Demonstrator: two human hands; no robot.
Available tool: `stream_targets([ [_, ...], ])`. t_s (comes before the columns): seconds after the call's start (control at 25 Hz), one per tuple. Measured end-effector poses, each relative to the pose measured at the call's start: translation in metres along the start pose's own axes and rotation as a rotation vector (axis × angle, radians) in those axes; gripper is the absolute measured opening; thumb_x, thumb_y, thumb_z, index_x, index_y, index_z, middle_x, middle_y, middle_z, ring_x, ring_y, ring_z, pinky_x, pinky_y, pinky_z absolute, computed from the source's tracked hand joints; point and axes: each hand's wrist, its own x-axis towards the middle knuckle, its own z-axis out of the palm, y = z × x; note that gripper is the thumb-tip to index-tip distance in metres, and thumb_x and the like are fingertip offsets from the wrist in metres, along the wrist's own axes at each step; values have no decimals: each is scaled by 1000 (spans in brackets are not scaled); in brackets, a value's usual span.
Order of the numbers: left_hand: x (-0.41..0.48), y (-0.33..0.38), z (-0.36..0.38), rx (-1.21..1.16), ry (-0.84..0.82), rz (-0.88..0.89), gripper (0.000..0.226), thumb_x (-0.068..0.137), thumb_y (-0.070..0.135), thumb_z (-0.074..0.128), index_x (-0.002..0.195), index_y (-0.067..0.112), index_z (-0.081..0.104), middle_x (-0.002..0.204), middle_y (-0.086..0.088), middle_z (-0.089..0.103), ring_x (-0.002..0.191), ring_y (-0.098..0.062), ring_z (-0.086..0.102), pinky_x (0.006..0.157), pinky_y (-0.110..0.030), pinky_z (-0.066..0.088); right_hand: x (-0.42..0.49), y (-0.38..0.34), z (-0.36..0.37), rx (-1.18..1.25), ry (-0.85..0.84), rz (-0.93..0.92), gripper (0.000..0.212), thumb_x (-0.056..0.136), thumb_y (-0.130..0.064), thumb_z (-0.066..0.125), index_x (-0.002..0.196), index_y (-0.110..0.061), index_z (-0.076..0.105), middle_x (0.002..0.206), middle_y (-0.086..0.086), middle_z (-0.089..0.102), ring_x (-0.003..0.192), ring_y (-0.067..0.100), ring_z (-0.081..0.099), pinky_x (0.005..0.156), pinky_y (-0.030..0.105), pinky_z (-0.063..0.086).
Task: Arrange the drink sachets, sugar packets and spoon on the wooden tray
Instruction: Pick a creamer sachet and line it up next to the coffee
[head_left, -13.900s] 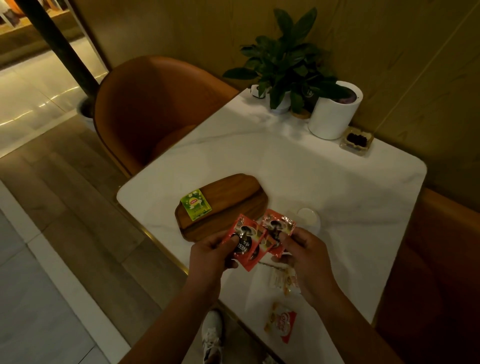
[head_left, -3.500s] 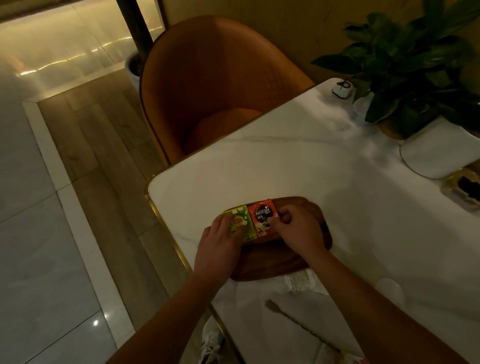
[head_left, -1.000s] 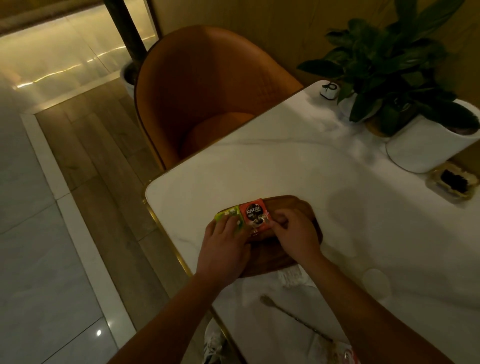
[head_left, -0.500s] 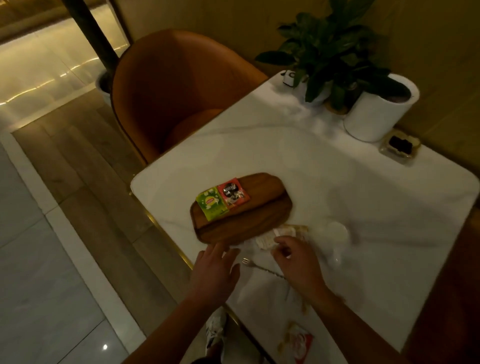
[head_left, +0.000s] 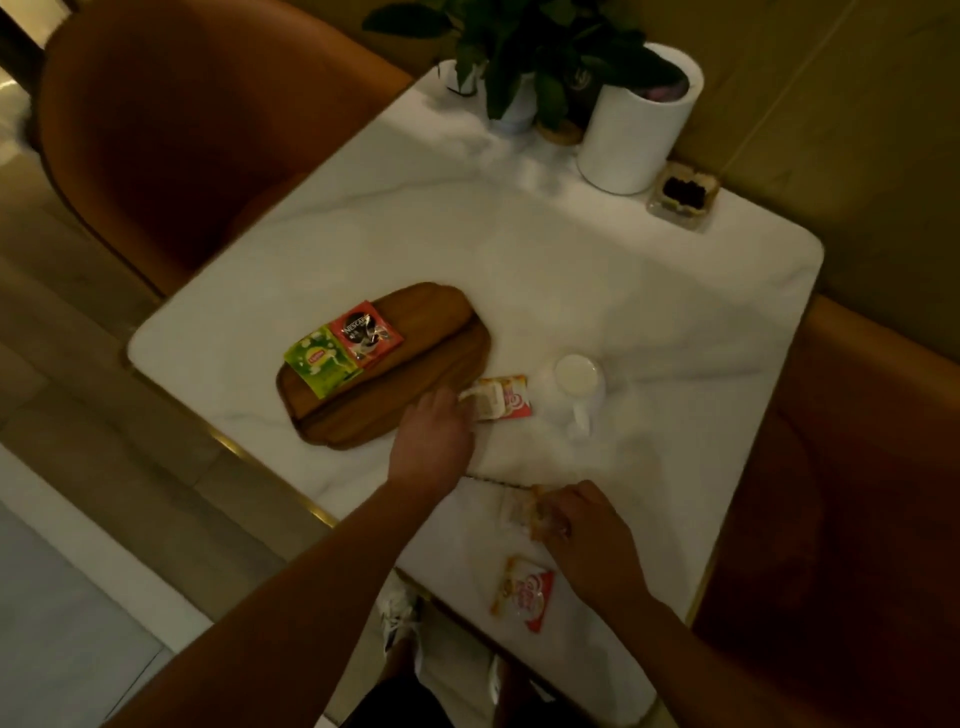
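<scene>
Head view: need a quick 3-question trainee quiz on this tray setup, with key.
1. True or false: the green sachet lies on the wooden tray.
2. What does the right hand hold in its fingers? A) pale packets B) a phone C) a fork
3. Fill in: the white cup stands ___ the tray (on/off).
Key: 1 true; 2 A; 3 off.
</scene>
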Motion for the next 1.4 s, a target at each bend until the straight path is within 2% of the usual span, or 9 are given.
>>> stream_targets([
  [0.12,11,0,0,59,-12,-53,29,91,21,54,116,9,64,116,-13,57,106,-33,54,84,-41,48,-4,6,0,9,59,-11,29,70,-15,80,96,-17,67,94,-4,54,79,19,60,66,30,55],
  [0.32,2,4,-2,59,-13,-16,27,92,21,51,113,13,66,114,-11,57,102,-31,55,82,-40,46,-2,8,1,-85,-28,10,48,80,-29,74,123,-13,61,112,5,50,95,22,57,76,27,52],
  [0.6,-87,43,14,-277,-114,17,45,82,56,57,115,26,61,109,2,56,100,-18,54,77,-28,45,-3,7,-9,-74,103,162,26,78,-37,73,91,-21,59,94,-7,54,89,16,55,63,33,51],
  [0.72,-107,59,30,-131,-352,129,70,70,71,58,122,25,53,116,1,51,105,-20,49,82,-34,43,-1,11,-15,193,137,380,36,73,-43,78,96,-30,54,84,-12,60,77,11,59,64,30,50],
  [0.84,-112,61,42,13,-433,174,66,77,59,61,129,21,47,125,-5,48,112,-25,45,90,-39,41,1,13,-20,484,156,448,27,71,-30,84,86,-28,62,77,-10,70,72,8,67,64,24,50],
  [0.96,-114,58,48,-89,-370,40,57,76,50,65,121,18,51,118,-3,49,108,-22,46,86,-33,44,-1,10,-21,612,82,453,17,73,-23,83,74,-20,67,68,-2,73,61,8,68,56,29,52],
  [1.16,-109,56,41,-423,-182,-230,22,78,31,68,88,26,48,93,6,53,89,-17,52,66,-26,38,1,2,-24,928,44,563,14,75,-15,81,83,-10,70,72,9,74,59,15,68,49,30,53],
  [1.28,-103,53,34,-709,-126,-422,22,79,28,75,81,24,53,75,5,60,69,-14,58,55,-26,43,3,-2,-29,996,16,585,6,81,-10,75,85,-10,71,72,12,75,57,19,69,46,31,54],
  [1.4,-93,50,22,-1249,-115,-696,15,80,11,77,90,12,66,92,-14,71,80,-25,71,60,-34,61,4,-4,-32,976,34,613,8,84,-12,73,89,-7,69,64,10,71,49,17,62,41,28,46],
])
